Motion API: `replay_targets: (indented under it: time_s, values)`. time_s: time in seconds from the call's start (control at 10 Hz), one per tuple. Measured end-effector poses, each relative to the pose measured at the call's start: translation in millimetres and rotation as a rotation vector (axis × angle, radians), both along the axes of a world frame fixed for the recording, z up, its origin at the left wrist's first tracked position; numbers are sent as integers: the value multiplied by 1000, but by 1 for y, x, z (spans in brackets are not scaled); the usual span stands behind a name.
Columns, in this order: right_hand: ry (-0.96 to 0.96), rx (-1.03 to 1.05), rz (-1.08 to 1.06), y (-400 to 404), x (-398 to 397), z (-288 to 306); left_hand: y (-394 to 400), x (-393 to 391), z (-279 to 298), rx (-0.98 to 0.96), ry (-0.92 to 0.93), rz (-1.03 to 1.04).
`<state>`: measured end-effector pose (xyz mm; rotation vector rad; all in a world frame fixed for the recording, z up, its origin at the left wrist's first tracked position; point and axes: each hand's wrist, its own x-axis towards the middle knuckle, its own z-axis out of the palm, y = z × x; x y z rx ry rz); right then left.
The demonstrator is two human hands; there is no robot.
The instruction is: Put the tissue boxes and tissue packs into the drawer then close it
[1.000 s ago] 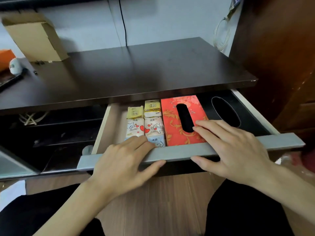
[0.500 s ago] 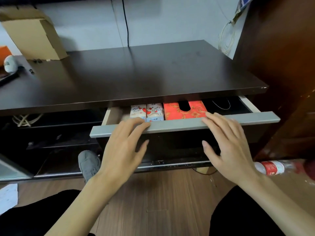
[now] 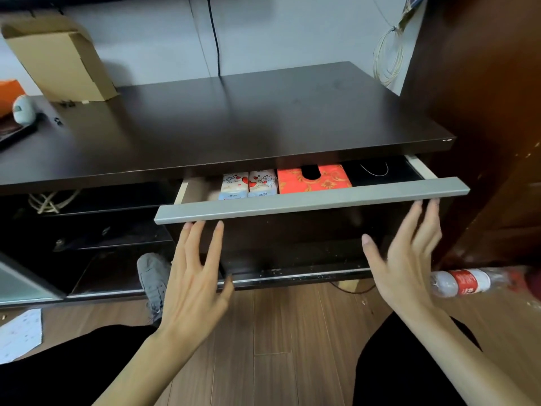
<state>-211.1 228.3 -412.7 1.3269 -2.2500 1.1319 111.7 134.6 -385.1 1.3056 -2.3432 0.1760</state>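
Note:
The drawer (image 3: 310, 203), with a grey front bar, sticks out a short way from under the dark desk top. Inside it show two white tissue packs (image 3: 249, 184) with red hearts, a red patterned tissue box (image 3: 317, 180) and a black tissue box (image 3: 377, 172), mostly hidden by the desk top. My left hand (image 3: 194, 276) is open below the bar's left part, fingertips touching its lower edge. My right hand (image 3: 407, 259) is open below the bar's right end, fingertips at the edge. Neither hand holds anything.
The dark desk top (image 3: 234, 121) carries a cardboard box (image 3: 61, 57) at the back left. A plastic bottle (image 3: 465, 281) lies on the wood floor at the right, beside a brown cabinet (image 3: 491, 112). A grey shoe (image 3: 153, 276) sits below the desk.
The drawer slid inward over the second, hiding most of the packs and boxes. Both hands dropped from the top of the front bar to just under it, fingers spread.

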Motion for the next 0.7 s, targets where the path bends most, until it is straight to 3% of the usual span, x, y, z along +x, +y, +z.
replay_targets:
  time_s: [0.5,0.7]
  values:
    - [74,177,93,-95,-45,7,-104,-34,18,195,-206,-24]
    - [66,194,126,-93,-44,13,-108,-23,28,232,-244,-85]
